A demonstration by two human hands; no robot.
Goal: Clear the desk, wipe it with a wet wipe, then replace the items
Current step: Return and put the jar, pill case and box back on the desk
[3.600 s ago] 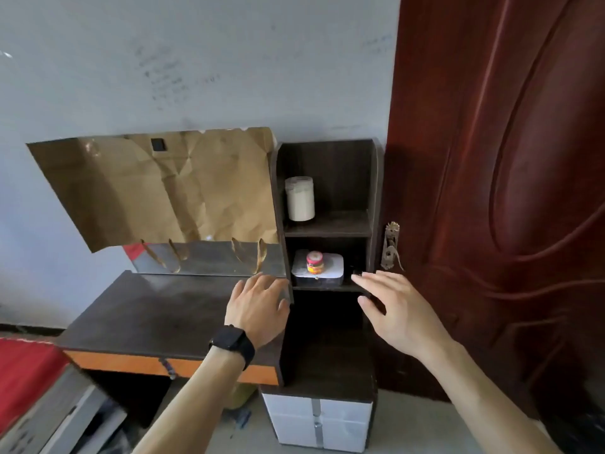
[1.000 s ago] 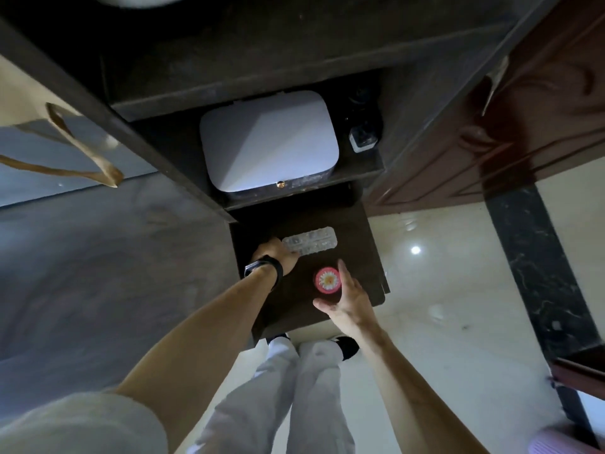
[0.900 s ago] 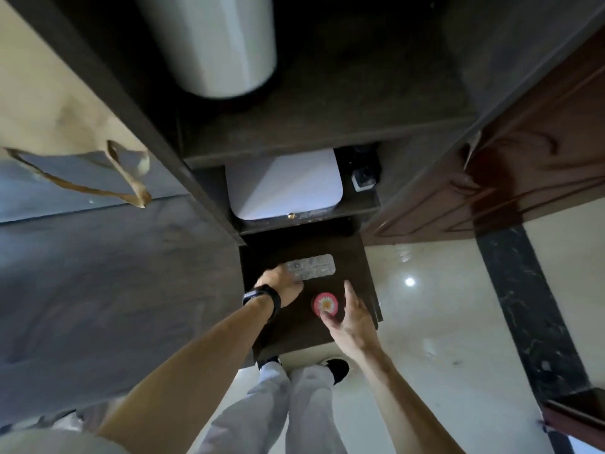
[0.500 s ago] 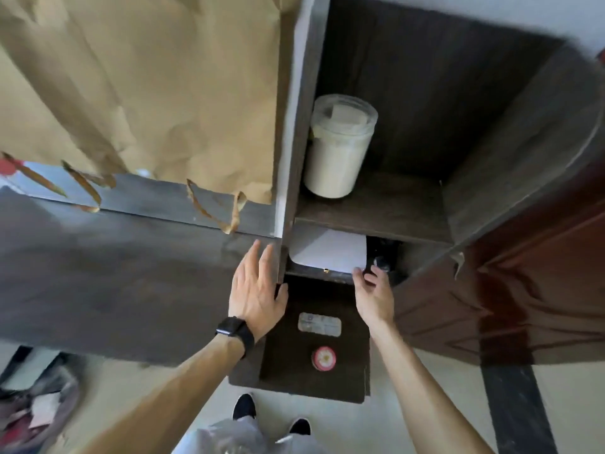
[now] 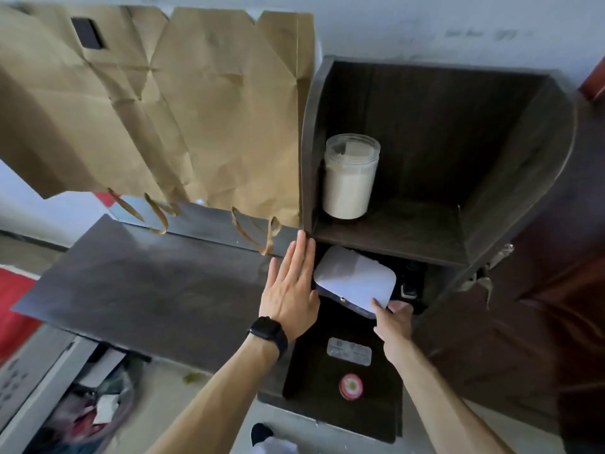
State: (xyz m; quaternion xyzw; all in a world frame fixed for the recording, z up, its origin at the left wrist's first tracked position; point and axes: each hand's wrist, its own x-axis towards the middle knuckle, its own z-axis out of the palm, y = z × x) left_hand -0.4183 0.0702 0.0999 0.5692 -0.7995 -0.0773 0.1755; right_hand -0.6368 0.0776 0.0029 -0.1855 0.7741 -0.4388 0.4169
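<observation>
The left hand [image 5: 289, 290] lies flat on the right end of the dark tabletop [image 5: 147, 290], fingers straight and together, its grip spread and holding nothing; a black watch [image 5: 270, 332] sits on the wrist; the fingertips reach the upright side of the shelf unit [image 5: 409, 231]. The right hand [image 5: 394, 317] has its grip clamped on the near right corner of the white box [image 5: 355, 278]; the box sits tilted in the lower compartment. A pale jar [image 5: 350, 176] stands on the shelf above; a creased paper bag [image 5: 196, 109] covers the wall behind the tabletop, handles down; a blister pack [image 5: 349, 351] and a red-lidded pot [image 5: 351, 386] lie apart on the low cabinet [image 5: 311, 375] below.
</observation>
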